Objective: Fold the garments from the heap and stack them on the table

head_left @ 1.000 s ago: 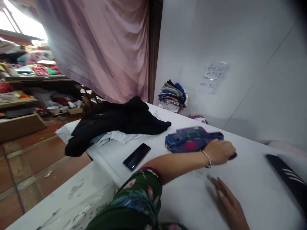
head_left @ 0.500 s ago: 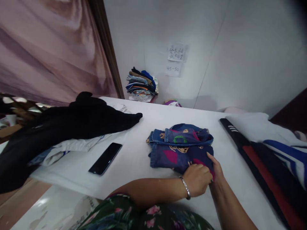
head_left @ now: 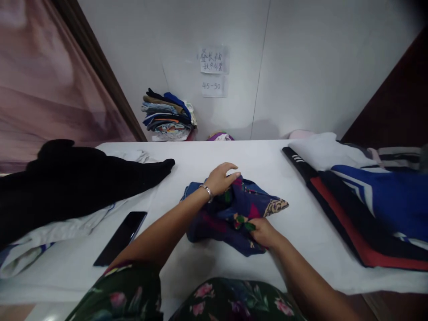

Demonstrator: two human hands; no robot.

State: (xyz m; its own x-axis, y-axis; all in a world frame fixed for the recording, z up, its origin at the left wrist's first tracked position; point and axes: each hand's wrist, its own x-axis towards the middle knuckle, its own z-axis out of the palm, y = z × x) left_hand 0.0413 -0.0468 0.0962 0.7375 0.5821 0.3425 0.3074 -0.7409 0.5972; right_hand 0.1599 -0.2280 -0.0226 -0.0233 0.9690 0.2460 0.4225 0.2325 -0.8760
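Observation:
A blue denim garment (head_left: 214,225) with magenta patches and tan and green designs lies bunched on the white table in front of me. Whether it is a jacket or another piece, I cannot tell. My left hand (head_left: 219,179), with a silver bracelet at the wrist, rests over the garment's far side, thumb and fingers apart. Lower and to the right, my right hand (head_left: 263,232) pinches a fold of the same cloth. A tan-patterned corner of it sticks out to the right.
A black garment (head_left: 83,178) lies over pale clothing at left, near a dark phone (head_left: 120,238). Folded clothes (head_left: 351,214) in navy, red, blue and white cover the right side. A clothes stack (head_left: 169,116) and handwritten signs (head_left: 213,62) are beyond the table (head_left: 200,154).
My left hand has moved from beside my right hand to the garment's far side and opened. The neat folded shape has become bunched. The view has swung right.

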